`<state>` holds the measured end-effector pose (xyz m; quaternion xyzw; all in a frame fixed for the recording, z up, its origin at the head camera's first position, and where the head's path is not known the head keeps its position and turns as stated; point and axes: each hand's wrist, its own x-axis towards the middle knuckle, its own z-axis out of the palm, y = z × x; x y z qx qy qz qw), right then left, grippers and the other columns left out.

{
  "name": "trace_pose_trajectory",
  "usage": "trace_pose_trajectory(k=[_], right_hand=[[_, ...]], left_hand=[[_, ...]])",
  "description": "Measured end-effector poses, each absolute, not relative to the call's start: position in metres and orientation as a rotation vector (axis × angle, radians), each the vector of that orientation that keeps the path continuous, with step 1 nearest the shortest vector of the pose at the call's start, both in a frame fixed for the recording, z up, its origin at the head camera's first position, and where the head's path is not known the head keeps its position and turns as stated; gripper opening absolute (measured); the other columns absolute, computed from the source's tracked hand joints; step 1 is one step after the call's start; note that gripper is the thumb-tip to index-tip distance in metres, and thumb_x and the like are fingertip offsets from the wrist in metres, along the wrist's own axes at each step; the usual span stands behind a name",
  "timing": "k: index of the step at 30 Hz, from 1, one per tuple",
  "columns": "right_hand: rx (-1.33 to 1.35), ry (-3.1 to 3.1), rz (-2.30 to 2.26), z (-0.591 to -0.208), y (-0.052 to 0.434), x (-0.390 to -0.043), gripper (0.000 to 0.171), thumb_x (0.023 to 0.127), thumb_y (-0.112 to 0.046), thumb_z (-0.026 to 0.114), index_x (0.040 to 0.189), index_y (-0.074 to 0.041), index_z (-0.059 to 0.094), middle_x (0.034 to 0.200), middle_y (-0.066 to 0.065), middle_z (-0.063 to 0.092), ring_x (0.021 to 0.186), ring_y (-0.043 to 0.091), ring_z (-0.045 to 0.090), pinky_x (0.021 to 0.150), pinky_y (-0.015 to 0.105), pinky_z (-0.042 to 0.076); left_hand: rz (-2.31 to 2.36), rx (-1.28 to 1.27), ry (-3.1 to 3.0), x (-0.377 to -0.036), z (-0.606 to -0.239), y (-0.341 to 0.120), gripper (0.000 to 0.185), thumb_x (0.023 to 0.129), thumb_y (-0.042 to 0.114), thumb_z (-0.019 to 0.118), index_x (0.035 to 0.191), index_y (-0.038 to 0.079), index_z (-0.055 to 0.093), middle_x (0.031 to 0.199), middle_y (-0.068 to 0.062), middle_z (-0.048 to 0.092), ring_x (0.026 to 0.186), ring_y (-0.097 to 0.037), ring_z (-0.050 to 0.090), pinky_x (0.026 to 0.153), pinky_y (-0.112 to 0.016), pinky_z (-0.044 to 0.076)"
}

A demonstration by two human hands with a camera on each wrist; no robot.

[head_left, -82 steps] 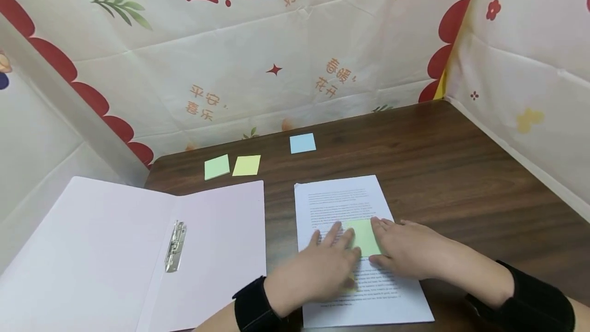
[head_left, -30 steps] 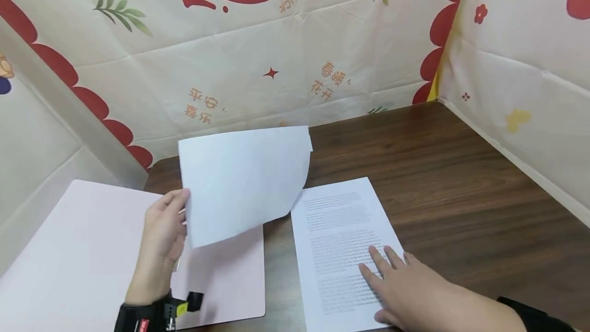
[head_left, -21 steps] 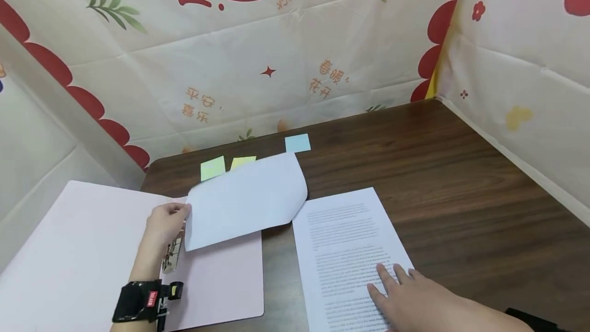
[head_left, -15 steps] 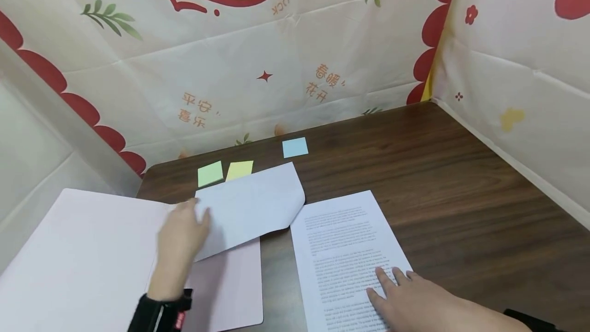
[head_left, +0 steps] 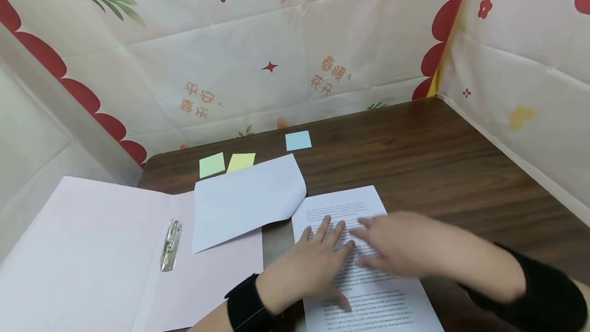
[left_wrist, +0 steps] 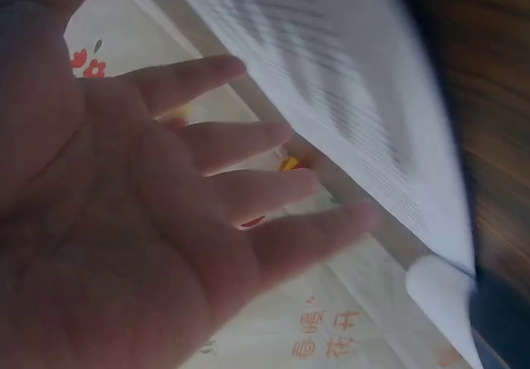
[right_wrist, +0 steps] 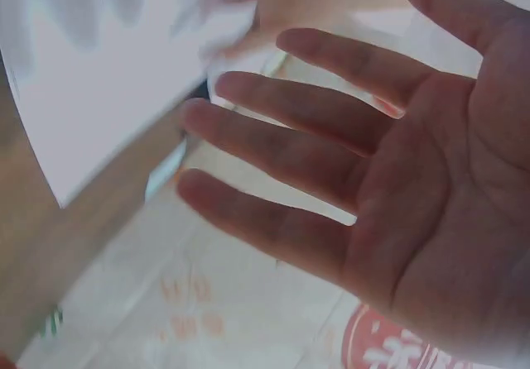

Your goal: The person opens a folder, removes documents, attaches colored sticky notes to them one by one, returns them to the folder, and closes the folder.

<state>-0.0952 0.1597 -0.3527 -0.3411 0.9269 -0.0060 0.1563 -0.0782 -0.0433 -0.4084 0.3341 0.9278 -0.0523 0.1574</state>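
In the head view my left hand [head_left: 313, 265] is spread over the middle of a stack of printed sheets [head_left: 373, 316], fingers extended. Blurred, my right hand [head_left: 398, 245] reaches across the same stack from the right with its fingers out straight. Nothing is held in either one. Whether the palms touch the paper I cannot tell. A turned-over sheet [head_left: 244, 204], blank side up, curves left from the stack and lies partly over a pink folder [head_left: 92, 250]. Straight fingers show on the left hand [left_wrist: 166, 195] and right hand [right_wrist: 364, 162] in the wrist views.
The folder lies open with a metal clip [head_left: 170, 247] near its spine. Behind it are a green sticky-note pad [head_left: 212, 165], a yellow one [head_left: 241, 161] and a blue one [head_left: 298, 140]. Printed cloth [head_left: 230, 55] bounds the brown table [head_left: 438, 152].
My left hand has turned the top sheet over to the left, let it go and come back over the stack. My right hand has moved farther up the page.
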Motion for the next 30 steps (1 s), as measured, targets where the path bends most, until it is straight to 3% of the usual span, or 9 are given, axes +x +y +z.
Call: trace_pose_trajectory(k=[4, 7, 12, 17, 21, 30], right_hand=[[-0.958, 2.735, -0.135, -0.326, 0.153, -0.137, 0.058, 0.103, -0.048, 0.068, 0.146, -0.009, 0.064, 0.155, 0.023, 0.058, 0.136, 0.046, 0.063, 0.105, 0.065, 0.054], [-0.919, 2.813, -0.204, -0.322, 0.147, -0.166, 0.054, 0.104, -0.041, 0.067, 0.144, -0.006, 0.065, 0.160, 0.026, 0.052, 0.142, 0.046, 0.058, 0.108, 0.064, 0.053], [-0.840, 2.866, -0.230, -0.341, 0.135, -0.211, 0.050, 0.105, -0.032, 0.065, 0.145, -0.002, 0.063, 0.163, 0.028, 0.047, 0.147, 0.047, 0.052, 0.113, 0.066, 0.048], [-0.786, 2.806, -0.130, -0.367, 0.111, -0.255, 0.058, 0.107, -0.035, 0.060, 0.155, -0.004, 0.052, 0.164, 0.027, 0.042, 0.148, 0.044, 0.049, 0.113, 0.060, 0.051], [-0.758, 2.779, -0.049, -0.383, 0.083, -0.293, 0.061, 0.110, -0.036, 0.055, 0.162, -0.007, 0.043, 0.166, 0.022, 0.032, 0.151, 0.039, 0.041, 0.111, 0.054, 0.053], [-0.724, 2.743, 0.095, -0.396, 0.068, -0.347, 0.062, 0.115, -0.035, 0.041, 0.169, -0.008, 0.026, 0.180, 0.016, 0.008, 0.163, 0.038, 0.028, 0.124, 0.056, 0.041]], left_hand=[[-0.122, 0.912, 2.636, -0.089, -0.408, -0.030, 0.118, 0.066, 0.078, 0.083, 0.165, 0.033, 0.039, 0.179, -0.006, 0.023, 0.164, -0.044, 0.022, 0.117, -0.071, 0.043], [-0.087, 0.855, 2.629, -0.092, -0.409, -0.025, 0.116, 0.064, 0.071, 0.088, 0.163, 0.032, 0.043, 0.178, -0.007, 0.026, 0.162, -0.046, 0.027, 0.113, -0.069, 0.047], [-0.091, 0.807, 2.630, -0.090, -0.413, -0.020, 0.113, 0.065, 0.065, 0.092, 0.162, 0.030, 0.045, 0.177, -0.008, 0.027, 0.161, -0.045, 0.030, 0.113, -0.063, 0.051], [-0.147, 0.814, 2.678, -0.089, -0.415, -0.019, 0.116, 0.060, 0.064, 0.093, 0.161, 0.027, 0.048, 0.175, -0.013, 0.032, 0.158, -0.047, 0.036, 0.108, -0.065, 0.053], [-0.176, 0.782, 2.674, -0.090, -0.415, -0.019, 0.117, 0.060, 0.063, 0.093, 0.161, 0.027, 0.048, 0.175, -0.013, 0.032, 0.159, -0.047, 0.035, 0.108, -0.066, 0.053], [-0.206, 0.808, 2.666, -0.088, -0.421, -0.009, 0.116, 0.059, 0.064, 0.092, 0.161, 0.029, 0.048, 0.175, -0.011, 0.033, 0.159, -0.045, 0.036, 0.107, -0.065, 0.054]])
